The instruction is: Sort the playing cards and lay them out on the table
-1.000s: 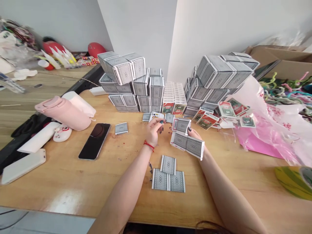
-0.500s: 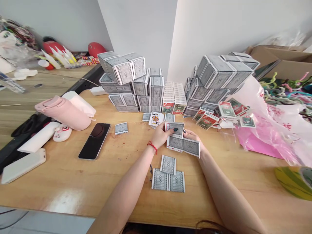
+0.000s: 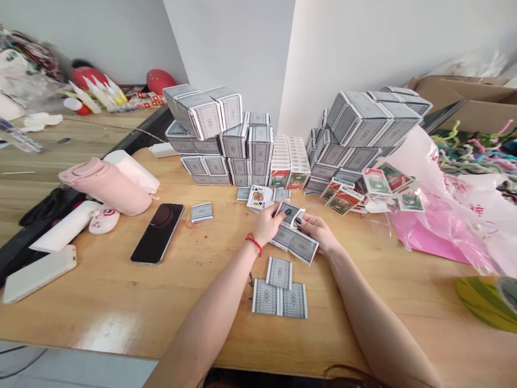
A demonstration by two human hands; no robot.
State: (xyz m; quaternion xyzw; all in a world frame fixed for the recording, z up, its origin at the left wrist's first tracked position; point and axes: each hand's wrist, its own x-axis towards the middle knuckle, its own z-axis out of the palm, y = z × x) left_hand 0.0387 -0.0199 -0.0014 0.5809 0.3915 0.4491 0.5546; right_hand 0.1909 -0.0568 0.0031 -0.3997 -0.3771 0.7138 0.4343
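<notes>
Between my hands is a piece of joined, folded playing cards (image 3: 297, 243) with grey patterned backs. My left hand (image 3: 270, 222), with a red string bracelet, grips its upper left part, thumb on top. My right hand (image 3: 319, 229) pinches the upper card at its right edge, and that card bends there. Closer to me lie folded cards (image 3: 279, 272), one overlapping two side by side. Beyond my left hand a king card (image 3: 258, 197) lies face up on a pile. A small folded card stack (image 3: 201, 212) sits to the left.
Blocks of folded cards are stacked at the back left (image 3: 214, 116) and back right (image 3: 359, 121), with boxed decks (image 3: 288, 161) between. A phone (image 3: 157, 233) and pink bottle (image 3: 107, 186) lie left. Card boxes (image 3: 345, 198), pink plastic (image 3: 436, 215) and yellow tape (image 3: 487, 302) are right.
The joined cards have tilted and shifted slightly left. My right hand has moved left and inward, its fingers now at the upper card's edge, which has bent.
</notes>
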